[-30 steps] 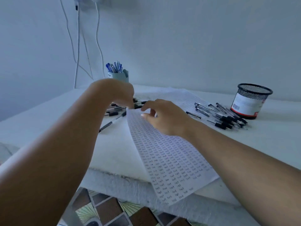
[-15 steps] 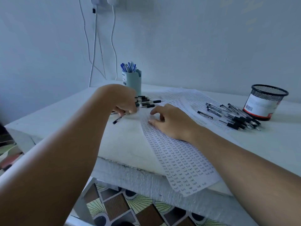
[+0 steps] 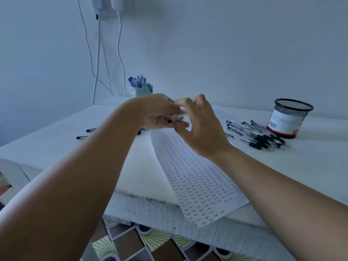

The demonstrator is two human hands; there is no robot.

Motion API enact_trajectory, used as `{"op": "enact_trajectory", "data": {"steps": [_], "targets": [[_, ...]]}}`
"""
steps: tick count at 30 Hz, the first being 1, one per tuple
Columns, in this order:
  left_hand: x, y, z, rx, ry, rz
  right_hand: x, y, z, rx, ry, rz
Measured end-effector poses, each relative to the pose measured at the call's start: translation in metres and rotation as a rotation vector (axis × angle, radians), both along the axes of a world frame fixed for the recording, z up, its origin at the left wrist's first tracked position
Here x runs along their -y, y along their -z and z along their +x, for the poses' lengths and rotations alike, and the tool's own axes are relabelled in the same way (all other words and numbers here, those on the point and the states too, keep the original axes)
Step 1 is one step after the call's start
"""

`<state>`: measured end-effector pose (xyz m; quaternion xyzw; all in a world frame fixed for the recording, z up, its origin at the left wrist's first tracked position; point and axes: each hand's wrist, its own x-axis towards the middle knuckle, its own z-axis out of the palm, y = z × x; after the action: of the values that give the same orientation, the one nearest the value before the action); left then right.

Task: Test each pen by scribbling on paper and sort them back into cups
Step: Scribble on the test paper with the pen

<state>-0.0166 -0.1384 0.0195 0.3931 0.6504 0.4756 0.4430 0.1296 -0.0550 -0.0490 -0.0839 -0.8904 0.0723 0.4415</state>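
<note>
Both hands are raised above the table's middle and meet around one clear pen (image 3: 176, 119) with a dark end. My left hand (image 3: 157, 112) holds its barrel. My right hand (image 3: 199, 125) pinches the other end with curled fingers. Below them lies a long paper sheet (image 3: 197, 176) covered with rows of small scribbles, hanging over the front edge. A pale blue cup (image 3: 141, 90) with blue pens stands at the back. A black mesh cup (image 3: 289, 117) stands at the right, with a pile of black pens (image 3: 258, 134) beside it.
Two loose pens (image 3: 86, 133) lie on the white table (image 3: 56, 140) at the left. White cables (image 3: 98, 53) hang down the wall behind the blue cup. Patterned floor tiles (image 3: 150, 242) show under the table's front edge.
My left hand lifted a pen off the table from the group at the left. My right hand rose off the paper and took hold of the pen's other end.
</note>
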Motion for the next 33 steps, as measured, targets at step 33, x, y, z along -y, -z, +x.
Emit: {"op": "enact_trajectory", "data": {"steps": [33], "targets": [[-0.055,0.001,0.051,-1.291,0.440,-0.460,-0.052,-0.021,0.059,-0.644,-0.165,-1.563]]}}
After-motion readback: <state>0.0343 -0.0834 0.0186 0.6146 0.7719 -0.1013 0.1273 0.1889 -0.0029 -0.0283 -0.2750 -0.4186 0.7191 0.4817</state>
